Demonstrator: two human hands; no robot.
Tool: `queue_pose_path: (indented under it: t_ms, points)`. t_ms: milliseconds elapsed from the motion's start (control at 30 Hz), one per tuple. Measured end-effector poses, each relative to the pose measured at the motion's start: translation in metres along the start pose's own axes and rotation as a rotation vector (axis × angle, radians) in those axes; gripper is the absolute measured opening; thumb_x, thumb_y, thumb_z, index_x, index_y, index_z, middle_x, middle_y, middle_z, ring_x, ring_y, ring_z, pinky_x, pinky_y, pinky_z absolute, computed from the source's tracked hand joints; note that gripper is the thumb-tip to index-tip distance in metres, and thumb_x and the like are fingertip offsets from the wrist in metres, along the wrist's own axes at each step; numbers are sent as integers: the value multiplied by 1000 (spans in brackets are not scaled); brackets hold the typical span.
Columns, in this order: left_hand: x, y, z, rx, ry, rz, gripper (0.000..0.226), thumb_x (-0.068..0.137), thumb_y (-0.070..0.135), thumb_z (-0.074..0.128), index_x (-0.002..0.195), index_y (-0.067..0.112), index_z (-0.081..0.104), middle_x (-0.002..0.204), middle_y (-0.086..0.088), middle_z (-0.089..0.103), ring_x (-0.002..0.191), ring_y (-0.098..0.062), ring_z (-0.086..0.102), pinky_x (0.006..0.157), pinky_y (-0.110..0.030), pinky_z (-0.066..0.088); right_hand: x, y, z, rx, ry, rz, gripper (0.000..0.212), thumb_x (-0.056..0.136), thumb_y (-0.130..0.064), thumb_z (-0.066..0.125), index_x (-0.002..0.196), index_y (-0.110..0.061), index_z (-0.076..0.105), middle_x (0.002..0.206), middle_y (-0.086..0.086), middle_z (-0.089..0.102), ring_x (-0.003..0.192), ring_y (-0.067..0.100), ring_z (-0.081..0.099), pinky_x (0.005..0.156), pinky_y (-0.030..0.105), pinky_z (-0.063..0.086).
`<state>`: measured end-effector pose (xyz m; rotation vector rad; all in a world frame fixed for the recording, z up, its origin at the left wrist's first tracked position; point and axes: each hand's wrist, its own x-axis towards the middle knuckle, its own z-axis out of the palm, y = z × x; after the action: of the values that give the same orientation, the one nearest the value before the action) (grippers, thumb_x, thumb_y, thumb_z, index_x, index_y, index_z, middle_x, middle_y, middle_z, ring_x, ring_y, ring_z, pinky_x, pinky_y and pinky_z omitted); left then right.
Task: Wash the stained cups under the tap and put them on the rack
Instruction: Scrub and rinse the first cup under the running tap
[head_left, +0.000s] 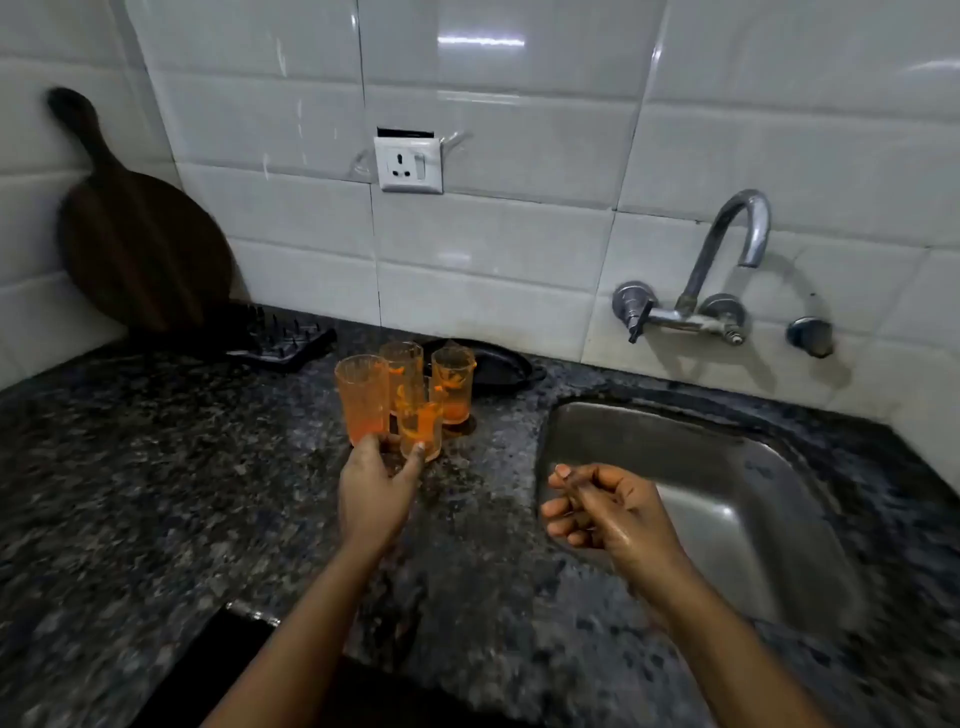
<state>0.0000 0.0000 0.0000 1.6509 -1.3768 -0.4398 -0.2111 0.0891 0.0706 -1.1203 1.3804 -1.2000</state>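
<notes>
Several clear cups stained orange stand clustered on the dark granite counter (156, 467). My left hand (376, 488) reaches the front of the cluster; its thumb and fingers touch the base of the nearest cup (422, 423), and the tall left cup (362, 397) stands beside it. Two more cups (453, 384) stand behind. My right hand (597, 506) hovers wet over the left edge of the steel sink (727, 483), fingers loosely curled, holding nothing. The tap (727, 244) on the tiled wall is not running. A black rack (283, 338) sits at the back left.
A round wooden board (140, 249) leans on the wall behind the rack. A dark oval dish (498, 366) lies behind the cups. A wall socket (409, 165) is above them. The counter's front edge runs near my arms.
</notes>
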Motion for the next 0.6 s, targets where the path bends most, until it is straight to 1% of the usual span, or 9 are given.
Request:
queue_pose_path:
  t_ms: [67,133,233,267,367,433,500,567,600]
  points:
    - [26,-5,21,52,-28,-72,46,81,41,65,103,4,51,104,-16,59,97,-32,57,75,-38,46,27,1,-3,-11,26,1,16,90,-14,55,83,-3,63,61,6,67,48,9,60,46,17,45]
    - [44,-11,40,103,-61,-123,60,77,45,67,112,0,47,115,-19,55,106,-34,53,80,-37,45,48,4,-8,8,55,44,17,91,-13,53,80,-6,64,62,7,67,49,11,59,46,17,44]
    - [62,-17,65,53,-68,-117,78,72,47,72,126,0,42,125,-20,52,114,-35,51,90,-40,45,68,3,-16,1,65,87,15,91,-12,54,82,-5,64,62,7,67,51,15,59,45,16,44]
    - [64,-17,69,43,-42,-122,78,70,46,74,125,0,42,123,-20,53,113,-36,52,89,-41,46,73,2,-19,-13,64,86,15,91,-11,54,84,-4,64,63,8,67,53,16,58,45,16,44]
    - [66,-18,85,14,75,-191,69,68,42,77,114,1,45,114,-22,58,104,-39,57,78,-40,47,95,0,-34,-52,69,80,15,92,-10,52,87,-2,63,67,9,66,57,17,58,48,16,44]
    - [63,-15,87,20,133,-194,65,66,42,79,108,4,48,107,-21,63,96,-38,60,70,-36,44,111,-2,-44,-63,84,72,14,92,-11,53,89,-1,63,68,10,65,55,16,58,47,16,44]
    - [56,-11,88,35,119,-141,66,62,44,80,110,11,52,100,-16,68,89,-34,64,67,-32,44,130,-3,-55,-92,101,64,14,91,-10,54,91,1,62,67,10,64,53,15,57,45,14,43]
    - [48,-1,91,41,40,-58,69,57,49,81,113,19,53,97,-9,71,86,-29,67,70,-34,53,156,-3,-67,-171,164,19,16,89,-8,56,97,5,60,69,8,63,55,16,56,44,13,43]
    - [43,6,93,34,-2,-20,70,55,52,80,112,22,54,95,-5,72,85,-26,67,71,-36,55,170,-4,-72,-236,220,-20,19,88,-8,59,101,6,59,71,8,62,57,17,56,46,14,45]
